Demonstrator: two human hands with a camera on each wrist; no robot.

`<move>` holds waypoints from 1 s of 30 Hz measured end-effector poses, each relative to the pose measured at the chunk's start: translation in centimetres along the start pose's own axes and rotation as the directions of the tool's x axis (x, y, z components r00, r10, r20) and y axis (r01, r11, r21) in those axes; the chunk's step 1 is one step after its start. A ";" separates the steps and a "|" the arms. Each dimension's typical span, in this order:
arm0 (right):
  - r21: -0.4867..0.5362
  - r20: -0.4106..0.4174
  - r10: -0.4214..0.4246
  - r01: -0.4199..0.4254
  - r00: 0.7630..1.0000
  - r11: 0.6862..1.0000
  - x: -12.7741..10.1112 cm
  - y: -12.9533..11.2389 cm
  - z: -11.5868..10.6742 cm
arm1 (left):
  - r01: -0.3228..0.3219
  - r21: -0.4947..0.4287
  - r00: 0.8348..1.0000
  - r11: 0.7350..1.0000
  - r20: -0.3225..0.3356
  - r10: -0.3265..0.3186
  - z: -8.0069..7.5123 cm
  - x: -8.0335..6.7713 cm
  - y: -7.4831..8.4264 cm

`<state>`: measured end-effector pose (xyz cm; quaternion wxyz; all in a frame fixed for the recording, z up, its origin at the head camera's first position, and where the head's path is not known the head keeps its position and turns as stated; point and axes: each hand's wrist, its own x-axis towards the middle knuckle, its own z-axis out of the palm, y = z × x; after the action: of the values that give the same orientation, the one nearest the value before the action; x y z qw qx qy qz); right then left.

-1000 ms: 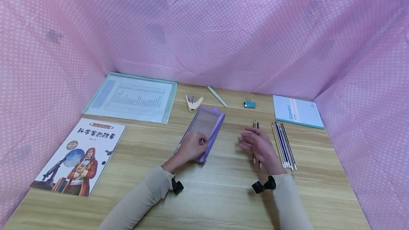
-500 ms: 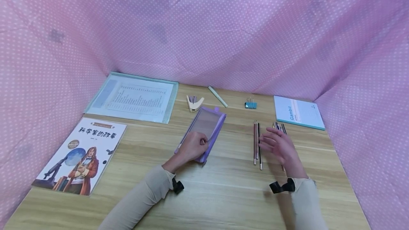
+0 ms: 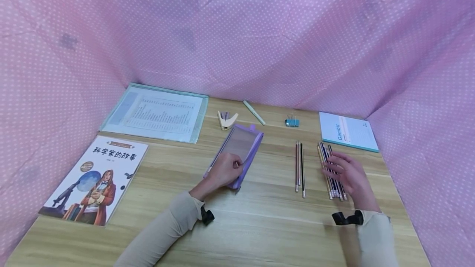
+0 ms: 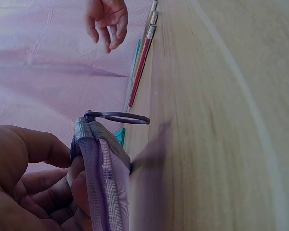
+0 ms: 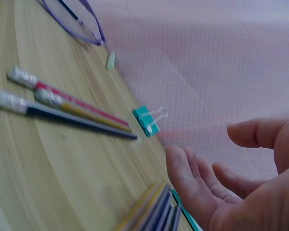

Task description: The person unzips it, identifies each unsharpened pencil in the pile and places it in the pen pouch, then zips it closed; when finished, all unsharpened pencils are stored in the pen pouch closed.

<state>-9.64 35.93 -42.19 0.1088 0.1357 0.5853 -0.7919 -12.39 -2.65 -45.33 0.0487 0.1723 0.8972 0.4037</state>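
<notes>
Across the surface point(image 3: 278, 234), the clear folder point(image 3: 159, 114) lies ahead and left of your left hand, and the picture book point(image 3: 92, 180) lies further out to its left; both seem set aside there so the middle stays workable. The notebook point(image 3: 349, 129) sits just beyond your right hand.

The purple pouch point(image 3: 243, 141) lies under and ahead of your left hand point(image 3: 224, 170), which grasps its near edge with curled fingers, probably to steady it and keep that side raised. Your right hand point(image 3: 350, 174) is released, fingers loosely extended, hanging over the larger pencil bunch point(image 3: 331, 184); whether a fingertip touches it, you can't tell from here. Those pencils run alongside each other, eraser ends towards you, likely easier to pick singly. Three more pencils point(image 3: 299, 166) lie between your hands, a separate group with the same direction.

Beyond the hands sit the pale pen point(image 3: 254, 113), a stapler-like tool point(image 3: 227, 125) and the teal clip point(image 3: 292, 123), apparently just out of your way.
</notes>
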 end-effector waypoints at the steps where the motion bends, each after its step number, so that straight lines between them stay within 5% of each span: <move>1: 0.002 0.003 -0.005 0.005 1.000 1.000 -0.1 0.0 -0.4 | 0.000 0.000 1.000 1.000 0.000 0.000 0.0 0.0 0.0; 7: -0.033 -0.008 -0.004 0.004 1.000 0.999 -0.4 -0.1 -2.3 | 0.007 -0.008 1.000 1.000 0.004 -0.007 0.0 0.0 0.1; 20: -0.280 -0.098 0.016 -0.043 0.995 0.959 -0.2 0.1 -5.6 | 0.008 -0.009 1.000 1.000 -0.001 -0.008 -0.2 0.0 0.3; 30: -0.519 -0.188 0.013 -0.111 0.982 0.848 0.7 0.9 -6.4 | -0.004 -0.013 1.000 1.000 -0.003 0.004 -0.2 -0.1 0.2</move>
<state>-9.47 41.75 -45.01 0.1148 0.1895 0.7825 -0.5819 -12.26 -2.70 -45.01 0.0477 0.1734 0.8943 0.4097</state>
